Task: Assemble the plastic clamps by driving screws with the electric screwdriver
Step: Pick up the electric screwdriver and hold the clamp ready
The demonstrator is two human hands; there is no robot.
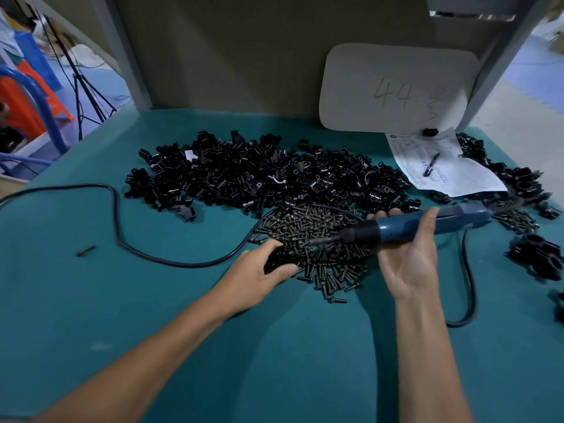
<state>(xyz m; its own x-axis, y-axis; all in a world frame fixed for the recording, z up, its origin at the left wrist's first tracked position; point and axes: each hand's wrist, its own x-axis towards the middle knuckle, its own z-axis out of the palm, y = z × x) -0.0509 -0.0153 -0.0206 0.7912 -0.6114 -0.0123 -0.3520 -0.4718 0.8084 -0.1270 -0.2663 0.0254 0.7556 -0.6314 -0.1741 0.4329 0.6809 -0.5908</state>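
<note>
My left hand (259,274) grips a black plastic clamp (276,259) at the near left edge of the pile of dark screws (320,236). My right hand (409,254) holds the blue electric screwdriver (427,224) palm up, with fingers and thumb wrapped round its body. The tool lies nearly level and its black tip points left over the screws, toward the clamp. A big heap of loose black clamp parts (268,172) lies behind the screws on the teal bench (152,300).
The screwdriver's black cable (122,239) loops over the left of the bench and another stretch (470,288) runs down at the right. Finished clamps (534,257) sit at the right. A paper sheet with a pen (439,163) and a white card (396,87) stand behind.
</note>
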